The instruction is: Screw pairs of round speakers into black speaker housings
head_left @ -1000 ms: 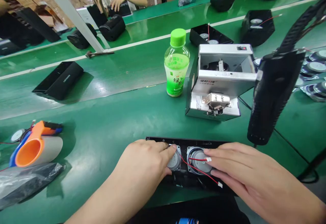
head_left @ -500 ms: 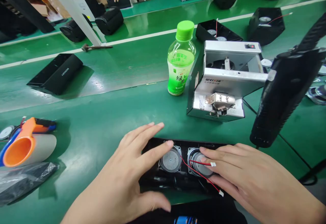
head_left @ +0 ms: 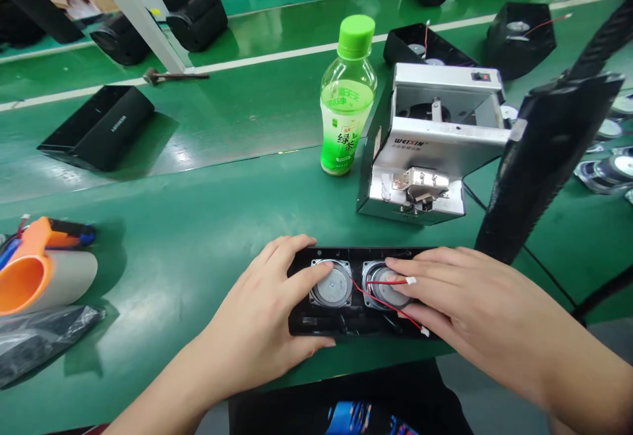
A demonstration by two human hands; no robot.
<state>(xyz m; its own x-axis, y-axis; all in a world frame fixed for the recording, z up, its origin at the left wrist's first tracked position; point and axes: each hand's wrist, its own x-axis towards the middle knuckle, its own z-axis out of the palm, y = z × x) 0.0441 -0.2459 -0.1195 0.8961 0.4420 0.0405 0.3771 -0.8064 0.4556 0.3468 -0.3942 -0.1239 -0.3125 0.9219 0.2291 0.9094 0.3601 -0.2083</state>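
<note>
A long black speaker panel (head_left: 321,325) lies crosswise on the green bench near its front edge. Two square-framed speaker drivers sit in it: a left driver (head_left: 333,288) and a right driver (head_left: 376,277), with thin red wires (head_left: 376,298) ending in white plugs. My left hand (head_left: 270,303) grips the panel's left end, thumb along the near edge, fingers over the far edge, the index fingertip touching the left driver. My right hand (head_left: 459,293) is closed over the right driver, fingertips on its far rim and thumb at its near side, hiding the panel's right end.
A green tea bottle (head_left: 347,102) and a silver tape dispenser (head_left: 430,145) stand behind the panel. A black hanging sleeve (head_left: 539,171) comes down at the right. An orange-handled tape holder (head_left: 34,267) lies left. Black speaker boxes (head_left: 101,128) sit on the conveyor (head_left: 237,118).
My left hand has gone from spread above the panel to gripping its left end. The right hand keeps to the right driver. The whole view has shifted slightly, and the panel lies farther from my body.
</note>
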